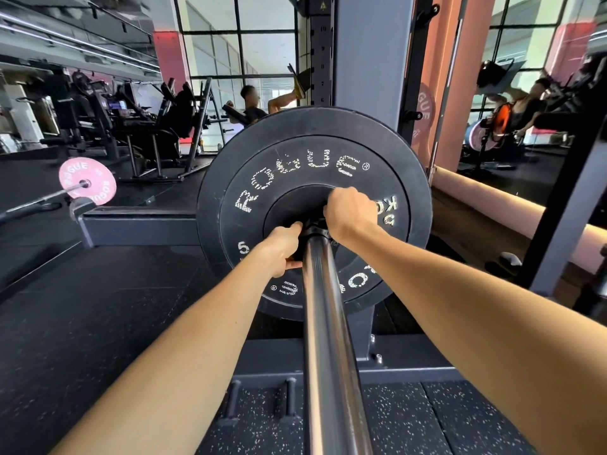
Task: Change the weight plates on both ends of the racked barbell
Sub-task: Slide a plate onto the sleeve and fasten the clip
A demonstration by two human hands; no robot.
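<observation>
A: Where the chrome steel barbell sleeve runs forward, what's on it?
B: Black rubber ROGUE weight plate; black collar clamp against it.
A: Hands?
B: Left hand grips collar; right hand curled there, grip hidden. Pink round plate far left.

Daylight pours through the windows at the upper centre and upper right, where the panes are blown out to near white. The room is otherwise dim, and the floor at lower left reads almost black. A long bright streak of glare runs down the chrome bar. The forearms are evenly lit, with soft shadow beneath them. The plate at centre is sharp, its lettering crisp. Machines at the upper left and the mirror at right look soft and smeared. Wide-angle distortion bends the straight lines near the edges and stretches the forearms.
</observation>
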